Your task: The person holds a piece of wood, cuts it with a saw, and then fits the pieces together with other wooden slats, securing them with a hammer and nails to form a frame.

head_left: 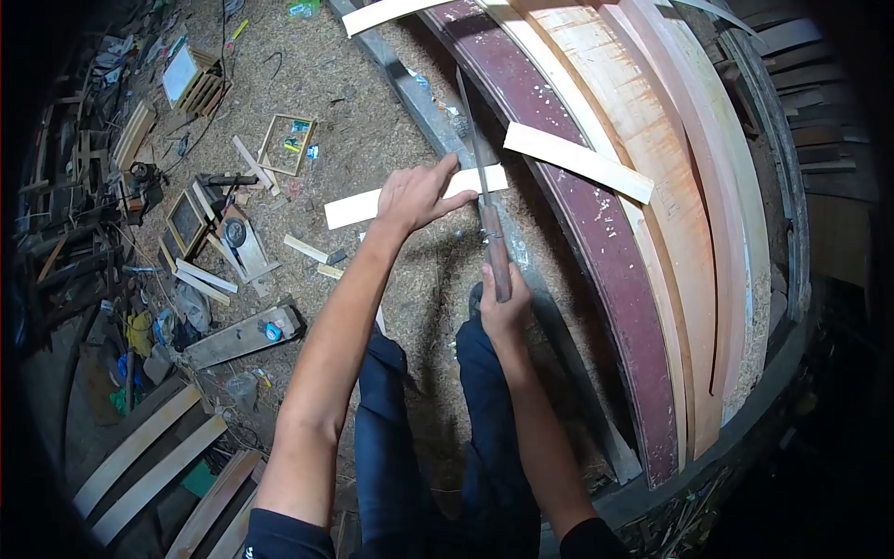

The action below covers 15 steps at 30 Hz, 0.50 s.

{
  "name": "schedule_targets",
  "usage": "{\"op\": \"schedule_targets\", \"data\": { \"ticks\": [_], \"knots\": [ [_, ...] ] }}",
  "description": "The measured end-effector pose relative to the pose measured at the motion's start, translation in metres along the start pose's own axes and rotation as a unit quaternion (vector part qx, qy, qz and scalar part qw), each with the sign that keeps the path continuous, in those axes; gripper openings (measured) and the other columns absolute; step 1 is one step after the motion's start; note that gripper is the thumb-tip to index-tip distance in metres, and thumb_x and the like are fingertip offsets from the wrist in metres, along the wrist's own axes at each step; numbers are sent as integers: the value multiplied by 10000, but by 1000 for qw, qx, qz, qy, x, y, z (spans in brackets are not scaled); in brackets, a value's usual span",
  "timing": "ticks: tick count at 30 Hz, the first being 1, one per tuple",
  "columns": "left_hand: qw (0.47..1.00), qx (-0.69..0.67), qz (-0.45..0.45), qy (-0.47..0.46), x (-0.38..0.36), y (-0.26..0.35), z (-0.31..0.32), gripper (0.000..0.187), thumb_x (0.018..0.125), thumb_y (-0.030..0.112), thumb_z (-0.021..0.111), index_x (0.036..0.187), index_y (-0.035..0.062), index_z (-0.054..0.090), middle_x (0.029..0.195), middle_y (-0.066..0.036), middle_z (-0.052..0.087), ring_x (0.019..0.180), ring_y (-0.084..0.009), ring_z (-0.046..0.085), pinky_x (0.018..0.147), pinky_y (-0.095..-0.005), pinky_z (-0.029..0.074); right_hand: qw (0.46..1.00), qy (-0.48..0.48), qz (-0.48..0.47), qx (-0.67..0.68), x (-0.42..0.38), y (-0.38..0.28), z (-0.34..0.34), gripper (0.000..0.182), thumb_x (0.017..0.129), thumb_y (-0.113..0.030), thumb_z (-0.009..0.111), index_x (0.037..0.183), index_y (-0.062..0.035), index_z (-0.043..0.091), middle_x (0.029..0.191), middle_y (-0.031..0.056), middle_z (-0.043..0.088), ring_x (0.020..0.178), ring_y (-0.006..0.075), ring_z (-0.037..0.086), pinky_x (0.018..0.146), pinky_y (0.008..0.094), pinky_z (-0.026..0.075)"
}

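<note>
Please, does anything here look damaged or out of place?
Yes, perhaps: a pale strip lies askew across the dark red curved board, which has pale flecks. I cannot tell whether they are shavings or chipped paint.

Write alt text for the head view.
A person's left hand rests on a pale wooden strip laid over a grey beam, while the right hand grips a handsaw set across the strip. Curved boards fill the right; wood scraps litter the left.

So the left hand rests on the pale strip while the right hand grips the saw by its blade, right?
Not the blade: the head view shows the right hand gripping the saw's handle. The left hand does rest on the pale strip.
</note>
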<state>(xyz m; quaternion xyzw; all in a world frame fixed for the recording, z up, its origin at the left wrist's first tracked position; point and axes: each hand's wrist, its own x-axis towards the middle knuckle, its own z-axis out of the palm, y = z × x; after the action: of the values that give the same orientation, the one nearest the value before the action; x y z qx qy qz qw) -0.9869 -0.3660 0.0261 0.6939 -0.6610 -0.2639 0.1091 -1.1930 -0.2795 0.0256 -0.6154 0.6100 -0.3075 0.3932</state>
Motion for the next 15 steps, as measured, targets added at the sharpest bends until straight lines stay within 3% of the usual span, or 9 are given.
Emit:
{"op": "schedule_targets", "data": {
  "ticks": [2,4,7,11,14,15],
  "knots": [
    [1000,-5,3,-1,1,0,-1,560,816,649,563,992,120,504,635,-96,602,618,-344,617,545,-451,447,999,-3,36,23,-3,-1,2,270,889,-239,649,823,8,562,628,182,509,577,238,552,563,384,421],
    [1000,-8,-12,-18,3,-1,-1,576,805,663,569,965,115,493,626,-100,597,611,-347,612,540,-452,431,999,9,42,30,-3,-1,4,226,861,-220,681,830,-12,600,654,175,569,590,358,585,557,400,441],
    [1000,-19,-11,-2,4,-3,4,586,796,669,577,945,110,482,615,-101,589,602,-348,606,541,-456,417,999,12,-30,-32,-24,21,-5,208,862,-203,682,824,-15,603,647,167,571,584,336,596,555,392,445],
    [999,-25,-24,-9,1,0,4,578,802,662,575,945,110,480,619,-98,587,610,-342,609,549,-458,415,998,48,-31,32,-69,27,-24,186,857,-169,686,800,-16,596,631,155,566,571,285,607,549,368,444],
    [1000,-10,0,-18,3,-1,0,571,808,657,572,959,114,478,620,-97,585,617,-344,610,553,-453,422,997,19,51,52,-71,8,-40,176,841,-143,699,787,-12,594,638,150,578,573,243,616,553,335,450],
    [998,14,-8,-53,4,5,-10,555,822,635,557,1001,114,488,724,-130,642,716,-360,640,598,-467,469,998,29,27,51,-72,8,-43,189,834,-151,709,784,-10,593,637,146,575,568,224,608,551,324,449]
  ]
}}
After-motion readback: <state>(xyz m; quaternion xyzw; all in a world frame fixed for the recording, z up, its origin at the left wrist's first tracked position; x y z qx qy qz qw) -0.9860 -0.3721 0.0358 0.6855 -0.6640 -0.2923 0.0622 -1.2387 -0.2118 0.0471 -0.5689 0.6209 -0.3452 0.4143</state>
